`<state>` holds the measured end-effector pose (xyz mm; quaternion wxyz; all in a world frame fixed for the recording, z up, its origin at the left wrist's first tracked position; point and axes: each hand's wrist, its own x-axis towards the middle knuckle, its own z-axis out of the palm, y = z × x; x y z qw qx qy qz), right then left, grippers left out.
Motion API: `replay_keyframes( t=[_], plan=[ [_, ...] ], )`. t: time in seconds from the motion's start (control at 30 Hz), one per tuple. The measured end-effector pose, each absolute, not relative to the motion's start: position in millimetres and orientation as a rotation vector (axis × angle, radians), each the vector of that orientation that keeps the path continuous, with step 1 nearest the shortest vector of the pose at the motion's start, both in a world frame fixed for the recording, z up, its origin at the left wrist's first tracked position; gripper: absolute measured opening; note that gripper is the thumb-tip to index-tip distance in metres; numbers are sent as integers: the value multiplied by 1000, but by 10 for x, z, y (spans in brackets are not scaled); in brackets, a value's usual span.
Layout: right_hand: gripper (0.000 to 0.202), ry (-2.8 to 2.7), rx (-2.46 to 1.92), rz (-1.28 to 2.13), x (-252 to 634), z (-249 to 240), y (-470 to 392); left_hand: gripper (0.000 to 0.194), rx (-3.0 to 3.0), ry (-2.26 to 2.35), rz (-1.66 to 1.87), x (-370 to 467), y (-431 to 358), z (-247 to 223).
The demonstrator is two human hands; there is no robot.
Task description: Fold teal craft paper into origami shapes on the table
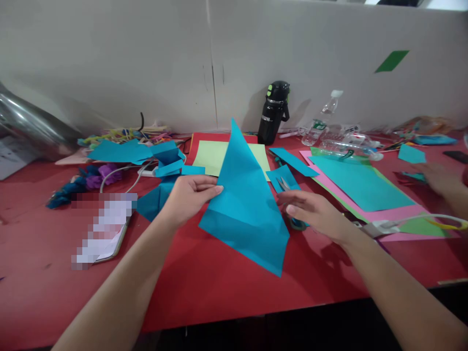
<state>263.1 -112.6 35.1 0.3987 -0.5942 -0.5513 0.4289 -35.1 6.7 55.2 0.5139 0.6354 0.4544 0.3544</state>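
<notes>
A sheet of blue paper (244, 195) with a crease across its lower part and a pointed top is raised in front of me. My left hand (193, 195) pinches its left edge between thumb and fingers. Close to the paper's right edge is my right hand (310, 212), its fingers loosely bent and the thumb apart from them. Beyond and partly hidden by that hand are scissors (283, 184), with slightly parted blades and a handle showing below the fingers. Whether the right fingertips touch the paper is unclear.
Blue paper pieces (120, 151) and a phone (109, 234) lie left. A pale green sheet (208, 156) sits behind my paper. Right are stacked coloured sheets (361, 185), a white cable (420, 219) and plastic bottles (321, 122). A black flask (274, 114) stands at the wall. Another person's hand (442, 180) is far right.
</notes>
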Motion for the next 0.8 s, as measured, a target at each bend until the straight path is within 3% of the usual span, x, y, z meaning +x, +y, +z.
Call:
replay_keyframes(
  t=[0.1,0.2,0.27,0.4,0.53,0.67,0.8],
  plan=[
    [46,-1359,-1378,1263,2492,399,-1131,35,1545,971,716,-242,-40,543],
    [38,-1282,-1385,1383,2389,428,-1140,34,1555,943,686,-197,-83,542],
    [32,-1266,-1477,1369,2373,424,-1141,34,1536,944,668,-196,-81,543],
    [41,-1307,-1640,1313,2429,381,-1135,39,1469,968,648,-213,-40,518],
    [30,-1366,-1426,1411,2470,365,-1113,41,1474,983,613,-213,-25,488],
    [53,-1246,-1241,1392,2403,379,-1080,39,1505,971,523,-148,-94,471],
    [49,-1074,-1368,1276,2270,390,-1067,30,1582,838,382,-41,-218,430]
  ],
)
